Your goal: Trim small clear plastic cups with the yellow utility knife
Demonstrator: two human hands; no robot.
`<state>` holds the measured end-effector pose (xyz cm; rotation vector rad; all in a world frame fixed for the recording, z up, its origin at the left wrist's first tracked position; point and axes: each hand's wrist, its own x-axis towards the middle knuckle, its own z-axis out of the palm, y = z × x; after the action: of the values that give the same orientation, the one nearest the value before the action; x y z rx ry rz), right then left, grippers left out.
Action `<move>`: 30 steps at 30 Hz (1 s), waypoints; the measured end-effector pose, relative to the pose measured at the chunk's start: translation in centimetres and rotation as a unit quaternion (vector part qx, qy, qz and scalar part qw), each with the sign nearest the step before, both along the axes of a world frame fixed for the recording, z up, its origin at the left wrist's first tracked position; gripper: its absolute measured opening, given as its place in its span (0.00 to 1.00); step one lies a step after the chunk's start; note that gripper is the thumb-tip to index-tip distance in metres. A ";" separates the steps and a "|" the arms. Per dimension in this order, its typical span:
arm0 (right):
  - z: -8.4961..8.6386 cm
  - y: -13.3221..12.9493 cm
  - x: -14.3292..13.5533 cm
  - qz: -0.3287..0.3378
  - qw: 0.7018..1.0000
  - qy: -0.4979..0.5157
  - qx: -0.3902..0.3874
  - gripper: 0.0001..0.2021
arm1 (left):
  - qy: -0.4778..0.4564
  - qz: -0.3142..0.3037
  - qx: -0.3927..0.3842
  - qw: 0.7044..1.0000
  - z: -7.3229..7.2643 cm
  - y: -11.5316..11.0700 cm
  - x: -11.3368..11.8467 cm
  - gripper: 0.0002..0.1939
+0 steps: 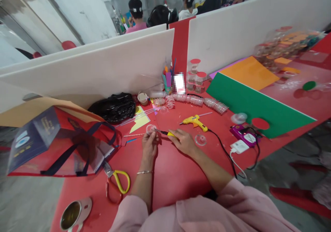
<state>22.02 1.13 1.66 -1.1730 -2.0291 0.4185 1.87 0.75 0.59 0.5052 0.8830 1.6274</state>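
My left hand [149, 142] pinches a small clear round plastic piece [150, 128], like a lid or cup bottom, above the red table. My right hand [184, 141] grips a yellow-and-black craft knife [163, 132], its blade pointing left and meeting or nearly meeting the plastic piece at my left fingertips. Whether the blade is cutting in, I cannot tell. Just right of my right hand lies another clear plastic disc [200, 140]. A yellow hot glue gun [194, 122] with a glue stick in its back rests beyond that hand.
Scissors [117, 182] and a metal mug [74, 213] of liquid stand at left, near a large shopping bag [67, 139]. A black plastic bag [113, 108], stacked clear cups [191, 99] and a green board [253, 104] lie farther back. A power strip [244, 135] with cables sits right.
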 end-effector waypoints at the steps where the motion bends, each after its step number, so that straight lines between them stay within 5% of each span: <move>1: -0.1 -0.1 0.0 0.003 1.000 0.004 -0.001 0.20 | -0.002 0.002 -0.001 1.000 0.0 0.0 -0.1 0.16; 15: 1.4 0.0 -0.1 0.058 0.973 0.150 -0.168 0.20 | 0.046 0.043 0.016 0.998 0.4 0.5 0.4 0.15; 23: 1.9 -0.3 -0.5 0.065 0.909 0.192 -0.363 0.30 | 0.061 0.065 -0.032 0.996 0.2 0.7 0.5 0.13; 25: 1.6 -0.3 -0.6 0.065 0.919 0.182 -0.344 0.30 | 0.065 0.089 -0.035 0.993 0.2 0.8 0.4 0.13; 30: 0.6 -0.1 -0.4 0.006 0.991 0.053 -0.121 0.23 | 0.024 0.068 -0.028 0.997 0.0 1.0 0.1 0.17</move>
<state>21.67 1.01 2.31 -1.2529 -1.9334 0.7354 1.97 1.74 0.56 0.4555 1.0151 1.7145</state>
